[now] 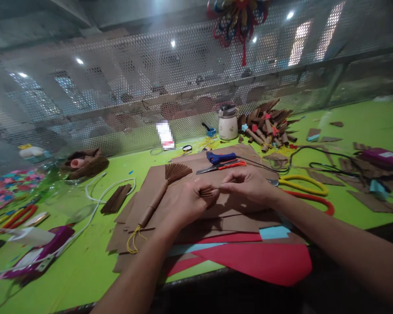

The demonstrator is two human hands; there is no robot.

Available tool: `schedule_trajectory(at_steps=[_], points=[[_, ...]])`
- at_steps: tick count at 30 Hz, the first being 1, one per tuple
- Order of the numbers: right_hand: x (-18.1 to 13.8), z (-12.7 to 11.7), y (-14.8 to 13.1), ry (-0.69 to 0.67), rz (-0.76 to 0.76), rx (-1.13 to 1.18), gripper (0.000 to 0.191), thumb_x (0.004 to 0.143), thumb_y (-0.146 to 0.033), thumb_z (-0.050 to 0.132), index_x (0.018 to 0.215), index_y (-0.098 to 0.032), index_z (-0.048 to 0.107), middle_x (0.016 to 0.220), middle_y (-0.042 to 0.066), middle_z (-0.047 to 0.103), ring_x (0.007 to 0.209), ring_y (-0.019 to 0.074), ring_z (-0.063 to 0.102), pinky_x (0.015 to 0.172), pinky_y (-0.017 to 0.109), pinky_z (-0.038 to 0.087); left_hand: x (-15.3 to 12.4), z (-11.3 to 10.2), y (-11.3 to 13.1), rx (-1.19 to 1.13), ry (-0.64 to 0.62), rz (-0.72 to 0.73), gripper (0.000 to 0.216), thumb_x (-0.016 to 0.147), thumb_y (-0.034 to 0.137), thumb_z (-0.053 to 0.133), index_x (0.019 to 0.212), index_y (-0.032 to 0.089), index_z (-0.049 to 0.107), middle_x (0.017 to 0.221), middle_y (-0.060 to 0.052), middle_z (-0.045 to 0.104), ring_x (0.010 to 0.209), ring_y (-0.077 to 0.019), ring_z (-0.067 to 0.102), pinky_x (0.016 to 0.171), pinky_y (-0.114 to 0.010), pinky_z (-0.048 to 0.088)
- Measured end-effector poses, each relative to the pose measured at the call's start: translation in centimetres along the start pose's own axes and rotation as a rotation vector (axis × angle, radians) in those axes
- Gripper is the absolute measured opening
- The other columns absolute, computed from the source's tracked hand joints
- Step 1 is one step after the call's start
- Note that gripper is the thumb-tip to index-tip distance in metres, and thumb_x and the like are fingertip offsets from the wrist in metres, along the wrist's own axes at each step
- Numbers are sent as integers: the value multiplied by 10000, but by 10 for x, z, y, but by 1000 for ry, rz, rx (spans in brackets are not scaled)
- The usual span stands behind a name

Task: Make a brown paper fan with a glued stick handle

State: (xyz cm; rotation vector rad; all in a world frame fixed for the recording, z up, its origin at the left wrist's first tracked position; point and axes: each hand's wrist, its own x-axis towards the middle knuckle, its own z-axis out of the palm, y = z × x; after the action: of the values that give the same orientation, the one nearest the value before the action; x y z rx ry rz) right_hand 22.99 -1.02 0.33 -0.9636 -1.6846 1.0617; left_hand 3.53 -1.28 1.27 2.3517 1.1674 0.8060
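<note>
My left hand [185, 203] and my right hand [245, 185] meet over a stack of brown paper sheets [229, 218]. Both pinch a small pleated piece of brown paper [206, 192], folded like an accordion. The left fingers curl around its left end, and the right fingertips press on its right end. To the left of my hands a finished brown paper fan [160, 192] lies flat, with a rolled handle and yellow cord.
Red paper [262, 261] and blue paper [273, 232] lie at the green table's [85, 270] near edge. A blue glue gun [220, 157], red-handled scissors [224, 166], a white jar [227, 123], a pile of paper fans [268, 126], cables and yellow and red scissors handles [306, 192] surround the stack.
</note>
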Motion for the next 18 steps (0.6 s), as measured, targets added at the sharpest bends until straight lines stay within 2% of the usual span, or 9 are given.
schedule_trajectory(at_steps=[4,8,12,18], points=[[1,2,0,-16,-22,41,216,675,-346,713,718,-142,658,683,21,664,621,122,590,565,227,461,0,0,3,16,36,89,202,807,263,531,688,153,652,562,23,553,524,-83,408,540,-207,327],[1,4,0,-40,-25,71,208,672,-339,714,703,-143,651,669,18,670,605,124,603,553,227,470,0,-1,7,34,33,138,222,817,237,519,652,157,645,534,21,546,527,-88,398,572,-215,337],[0,2,-2,-36,-13,80,229,661,-349,724,664,-131,655,628,20,658,569,117,585,527,224,450,0,-2,6,5,34,110,238,828,282,530,672,155,658,569,0,561,561,-101,431,559,-217,333],[3,-13,-1,23,3,55,252,653,-356,736,622,-121,650,550,-1,591,506,85,492,482,214,380,2,-3,-2,-146,-56,-16,301,829,389,531,690,150,651,578,-3,560,562,-103,486,543,-206,358]])
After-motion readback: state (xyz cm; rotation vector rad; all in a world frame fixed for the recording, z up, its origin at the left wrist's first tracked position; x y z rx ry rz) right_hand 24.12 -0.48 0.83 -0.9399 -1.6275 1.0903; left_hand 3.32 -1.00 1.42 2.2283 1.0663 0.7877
